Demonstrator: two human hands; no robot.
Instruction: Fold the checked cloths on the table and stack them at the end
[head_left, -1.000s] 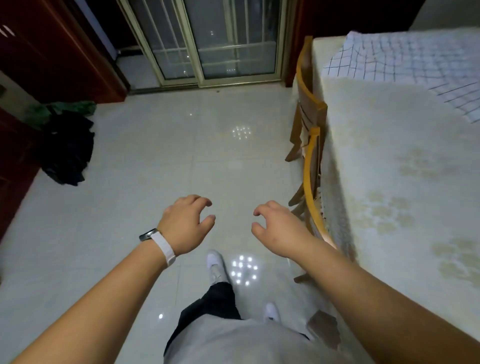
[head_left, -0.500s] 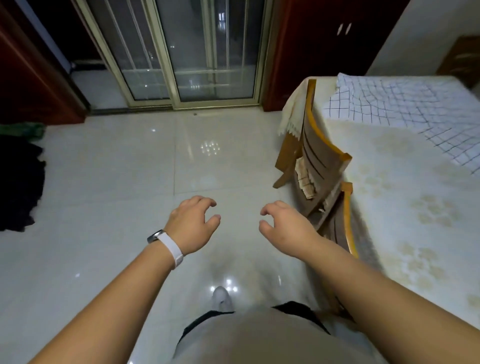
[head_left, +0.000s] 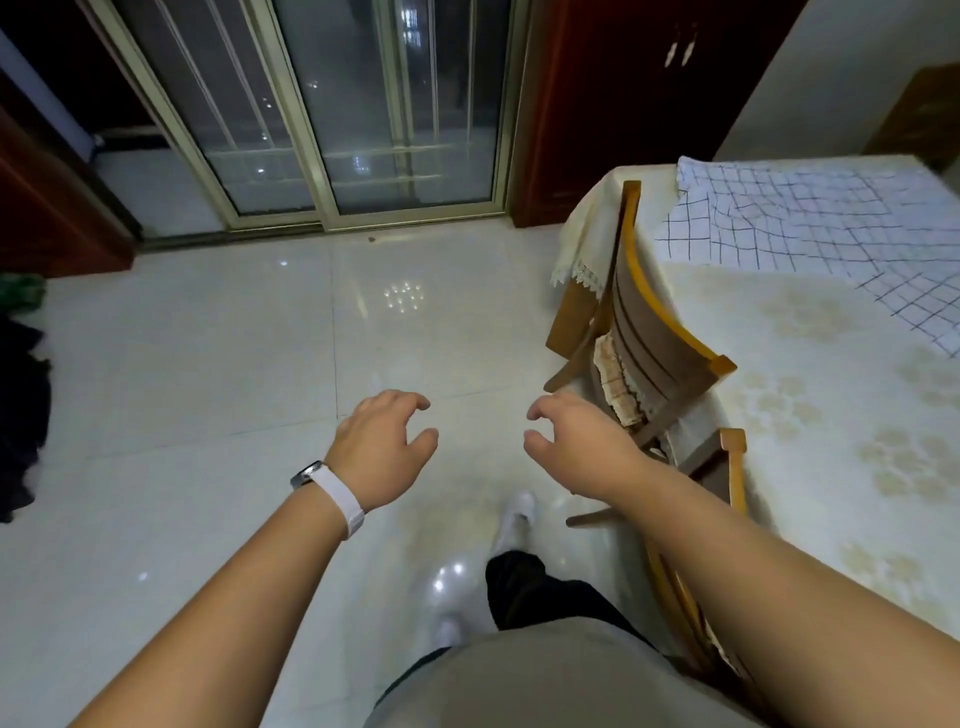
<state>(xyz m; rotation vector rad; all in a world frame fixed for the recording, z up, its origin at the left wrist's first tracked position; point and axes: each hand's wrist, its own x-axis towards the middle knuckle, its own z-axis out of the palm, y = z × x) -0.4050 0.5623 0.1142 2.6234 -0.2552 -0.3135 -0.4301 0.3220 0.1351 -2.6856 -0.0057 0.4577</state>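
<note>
Closer now: view has swung right, bringing the tabletop (head_left: 831, 415) further into frame. Cloth (head_left: 810, 228) lies spread at its far end, ahead and to the right, well apart from both hands. Right hand (head_left: 576, 441) is nearer than left hand (head_left: 379, 447). Both are empty, with fingers loosely curled.

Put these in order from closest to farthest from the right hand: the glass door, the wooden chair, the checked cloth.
1. Wooden chair, just to the right of the right hand.
2. Checked cloth, on the far end of the table, ahead and right.
3. Glass door, farthest back, ahead and left.
</note>
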